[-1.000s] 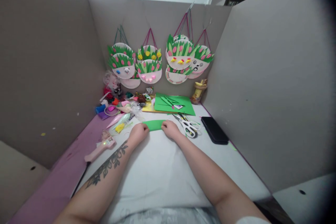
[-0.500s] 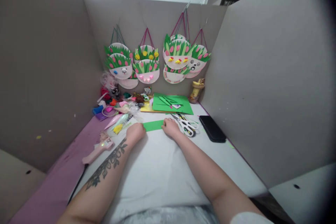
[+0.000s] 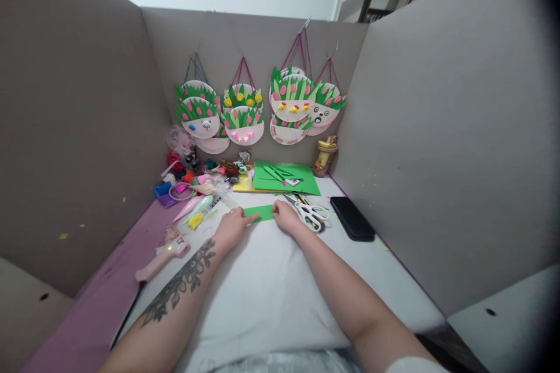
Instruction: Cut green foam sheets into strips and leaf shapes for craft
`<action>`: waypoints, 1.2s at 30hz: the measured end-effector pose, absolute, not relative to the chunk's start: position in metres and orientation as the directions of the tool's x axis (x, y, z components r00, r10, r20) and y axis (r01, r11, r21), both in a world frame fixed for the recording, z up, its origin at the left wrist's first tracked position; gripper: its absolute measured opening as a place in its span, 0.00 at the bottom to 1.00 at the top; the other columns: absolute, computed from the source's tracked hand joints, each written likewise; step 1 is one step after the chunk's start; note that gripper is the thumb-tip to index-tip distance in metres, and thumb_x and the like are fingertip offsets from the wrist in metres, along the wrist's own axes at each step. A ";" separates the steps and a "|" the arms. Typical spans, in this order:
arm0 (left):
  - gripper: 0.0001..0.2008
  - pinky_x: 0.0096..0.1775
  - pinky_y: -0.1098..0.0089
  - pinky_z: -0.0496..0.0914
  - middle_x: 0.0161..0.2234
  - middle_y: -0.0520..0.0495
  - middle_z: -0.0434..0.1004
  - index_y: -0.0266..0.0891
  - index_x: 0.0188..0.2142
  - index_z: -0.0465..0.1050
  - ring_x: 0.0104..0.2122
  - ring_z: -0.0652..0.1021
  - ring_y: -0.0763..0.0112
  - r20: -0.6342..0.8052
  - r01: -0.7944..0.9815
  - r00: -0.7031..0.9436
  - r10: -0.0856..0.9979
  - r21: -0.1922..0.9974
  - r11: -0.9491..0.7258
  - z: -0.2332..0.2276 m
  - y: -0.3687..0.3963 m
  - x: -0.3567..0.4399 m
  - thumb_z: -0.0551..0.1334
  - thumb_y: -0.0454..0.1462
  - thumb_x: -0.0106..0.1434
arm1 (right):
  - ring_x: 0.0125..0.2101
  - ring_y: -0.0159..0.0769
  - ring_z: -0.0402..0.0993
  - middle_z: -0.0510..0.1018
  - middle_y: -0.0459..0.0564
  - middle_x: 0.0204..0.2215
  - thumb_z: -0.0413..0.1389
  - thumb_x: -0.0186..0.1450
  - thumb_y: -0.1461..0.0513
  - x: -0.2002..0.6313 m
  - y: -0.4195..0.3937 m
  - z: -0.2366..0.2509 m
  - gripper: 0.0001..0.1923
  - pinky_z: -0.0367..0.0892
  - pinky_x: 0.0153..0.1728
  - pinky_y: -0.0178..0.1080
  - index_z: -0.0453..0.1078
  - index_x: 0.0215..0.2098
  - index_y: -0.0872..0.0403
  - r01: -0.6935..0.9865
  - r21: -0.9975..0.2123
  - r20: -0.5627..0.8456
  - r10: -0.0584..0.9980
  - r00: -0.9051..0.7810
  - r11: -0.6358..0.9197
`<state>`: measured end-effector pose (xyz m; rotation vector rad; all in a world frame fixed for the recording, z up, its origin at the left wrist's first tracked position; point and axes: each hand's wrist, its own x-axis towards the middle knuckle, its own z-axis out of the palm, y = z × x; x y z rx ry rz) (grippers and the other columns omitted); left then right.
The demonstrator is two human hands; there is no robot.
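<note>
The left hand (image 3: 231, 227) has slid rightward along the green paper strip (image 3: 259, 213), fingers now stretched flat on it. The right hand (image 3: 286, 215) pins its other end, fingers curled, scissors (image 3: 311, 213) just beside. Bare tabletop (image 3: 262, 285) lies open nearer the body.

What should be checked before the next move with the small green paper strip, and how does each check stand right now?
1. Small green paper strip lies flat on the white table sheet: ok.
2. Left hand touches the strip's left end: ok.
3. Right hand rests at the strip's right end: ok.
4. White-handled scissors lie beside the right hand, apart from the strip: ok.
5. Black phone sits apart, right of the scissors: ok.
6. Strip creased or folded: cannot tell.
</note>
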<state>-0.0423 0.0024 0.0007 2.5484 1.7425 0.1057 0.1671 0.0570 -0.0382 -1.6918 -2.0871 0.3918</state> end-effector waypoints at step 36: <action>0.17 0.37 0.67 0.65 0.39 0.39 0.71 0.37 0.39 0.76 0.38 0.74 0.62 -0.010 0.981 0.195 0.981 0.001 -0.195 0.022 -0.020 -0.056 0.50 0.27 0.58 | 0.51 0.45 0.62 0.73 0.55 0.49 0.48 0.64 0.64 0.215 0.021 0.002 0.16 0.56 0.49 0.45 0.73 0.45 0.50 0.981 -0.163 0.239 0.968 -0.069 0.110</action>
